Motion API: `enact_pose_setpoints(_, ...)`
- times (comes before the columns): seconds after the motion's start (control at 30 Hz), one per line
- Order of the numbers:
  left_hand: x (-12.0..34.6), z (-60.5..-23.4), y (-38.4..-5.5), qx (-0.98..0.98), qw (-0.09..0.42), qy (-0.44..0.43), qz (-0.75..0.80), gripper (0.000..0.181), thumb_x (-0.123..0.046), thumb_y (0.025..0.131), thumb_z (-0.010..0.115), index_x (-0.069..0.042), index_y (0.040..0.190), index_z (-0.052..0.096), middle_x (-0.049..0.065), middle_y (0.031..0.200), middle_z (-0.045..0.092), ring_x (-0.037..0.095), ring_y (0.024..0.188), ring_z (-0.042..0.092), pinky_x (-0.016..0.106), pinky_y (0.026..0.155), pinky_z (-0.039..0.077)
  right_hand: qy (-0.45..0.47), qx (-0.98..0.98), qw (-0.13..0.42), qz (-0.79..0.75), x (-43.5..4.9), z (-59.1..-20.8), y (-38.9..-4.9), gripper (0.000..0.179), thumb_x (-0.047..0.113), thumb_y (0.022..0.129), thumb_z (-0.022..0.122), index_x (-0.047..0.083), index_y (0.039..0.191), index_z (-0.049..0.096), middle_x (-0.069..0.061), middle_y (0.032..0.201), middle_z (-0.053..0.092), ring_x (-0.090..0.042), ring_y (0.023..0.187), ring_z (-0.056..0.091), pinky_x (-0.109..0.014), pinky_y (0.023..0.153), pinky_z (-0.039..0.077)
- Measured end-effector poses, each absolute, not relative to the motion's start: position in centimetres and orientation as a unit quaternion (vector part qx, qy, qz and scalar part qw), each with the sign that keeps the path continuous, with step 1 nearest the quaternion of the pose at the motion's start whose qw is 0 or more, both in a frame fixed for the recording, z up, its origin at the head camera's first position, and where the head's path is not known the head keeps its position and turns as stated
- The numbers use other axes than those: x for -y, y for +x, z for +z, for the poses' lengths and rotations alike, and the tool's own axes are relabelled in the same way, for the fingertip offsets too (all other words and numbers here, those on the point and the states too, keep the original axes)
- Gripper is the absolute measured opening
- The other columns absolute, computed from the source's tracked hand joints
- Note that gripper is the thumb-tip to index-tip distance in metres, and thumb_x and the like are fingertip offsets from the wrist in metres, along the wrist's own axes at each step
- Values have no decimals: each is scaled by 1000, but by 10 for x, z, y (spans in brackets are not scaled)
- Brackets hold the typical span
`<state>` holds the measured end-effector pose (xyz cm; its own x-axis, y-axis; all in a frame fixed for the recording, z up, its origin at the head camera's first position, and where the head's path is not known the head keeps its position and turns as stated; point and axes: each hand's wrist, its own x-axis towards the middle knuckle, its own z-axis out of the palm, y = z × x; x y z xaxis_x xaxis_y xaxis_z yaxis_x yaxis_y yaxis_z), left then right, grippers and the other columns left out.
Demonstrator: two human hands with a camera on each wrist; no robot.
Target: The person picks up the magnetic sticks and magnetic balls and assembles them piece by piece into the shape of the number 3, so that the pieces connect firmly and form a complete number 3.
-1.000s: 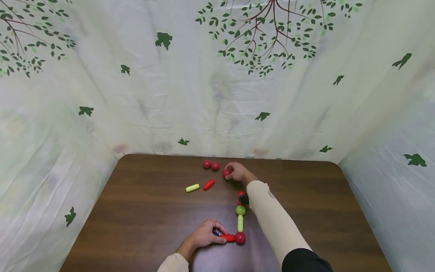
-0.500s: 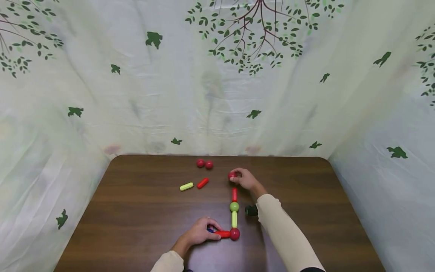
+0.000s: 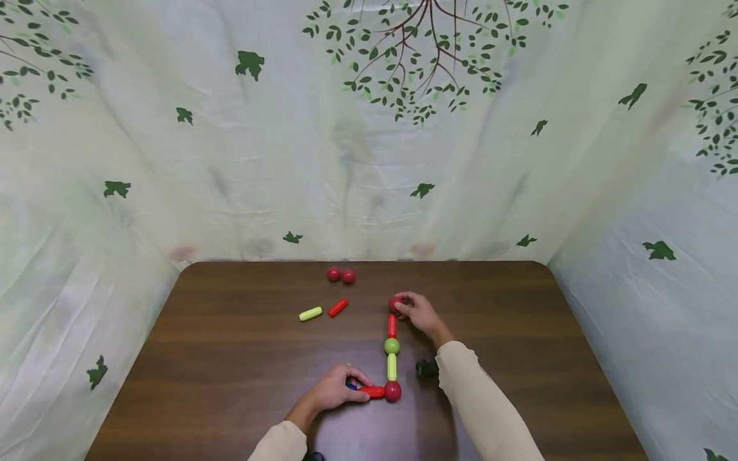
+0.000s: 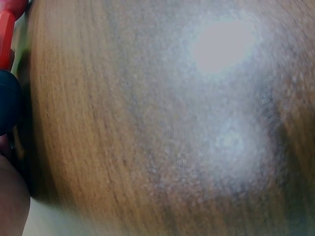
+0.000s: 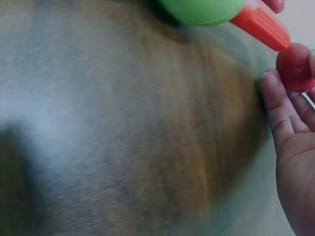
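In the head view a chain of toy balls and rods forms an L on the table. My left hand holds its near left end, at a dark blue ball and a red rod, the ball partly hidden by fingers. A dark red ball sits at the corner. From there a yellow-green rod, a green ball and a second red rod run away from me. My right hand pinches another red ball right at that rod's far tip.
Two red balls lie near the far edge of the brown table. A loose yellow-green rod and a loose red rod are left of the chain. Leaf-printed cloth surrounds the table's back and sides.
My right hand has brought the red ball nearer, from beyond the chain to the tip of its far red rod. My left hand keeps its hold. The head view has shifted slightly right.
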<state>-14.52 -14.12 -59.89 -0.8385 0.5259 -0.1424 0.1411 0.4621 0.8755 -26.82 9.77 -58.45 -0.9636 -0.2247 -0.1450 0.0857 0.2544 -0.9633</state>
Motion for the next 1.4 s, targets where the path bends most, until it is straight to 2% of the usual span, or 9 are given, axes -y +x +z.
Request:
enact_pose_setpoints(0.13,143,-598,-145,-831,201,198,479,20,-18,75,81,-10,92,77,-4,85,61,9,80,50,25,73,38,-45,-775,121,-619,-96,-588,-266,28,3,97,54,-10,121,54,-22,109,61,-27,85,64,-41,79,53)
enact_pose_setpoints(0.17,143,-598,-145,-830,203,196,481,20,-17,75,81,-10,92,77,-4,85,61,8,80,50,25,73,38,-44,-775,119,-620,-96,-593,-267,27,3,97,54,-9,121,55,-22,109,61,-23,84,63,-39,78,54)
enact_pose_setpoints(0.33,143,-597,-144,-826,206,195,487,20,-16,75,81,-9,93,76,-4,84,61,7,79,50,25,72,38,-49,-774,123,-619,-95,-594,-268,28,4,96,56,-10,120,56,-22,109,61,-21,82,62,-37,77,54)
enact_pose_setpoints(0.57,143,-596,-145,-824,212,194,489,19,-15,75,81,-9,93,76,-4,85,61,8,80,49,25,73,38,-59,-778,122,-613,-93,-594,-268,32,5,95,57,-10,123,56,-24,111,61,-24,84,62,-43,79,53)
enact_pose_setpoints(0.97,143,-597,-146,-827,210,193,484,19,-17,75,81,-10,93,77,-5,82,61,8,80,48,25,71,38,-84,-790,116,-595,-94,-591,-266,30,4,94,59,-8,121,59,-21,106,64,-15,78,60,-30,72,52)
enact_pose_setpoints(1.4,142,-599,-145,-827,205,198,485,18,-17,75,81,-10,92,76,-7,82,64,7,81,49,26,73,38,-80,-817,106,-561,-91,-596,-267,28,9,94,61,-3,119,62,-16,105,65,-19,84,59,-31,74,51)
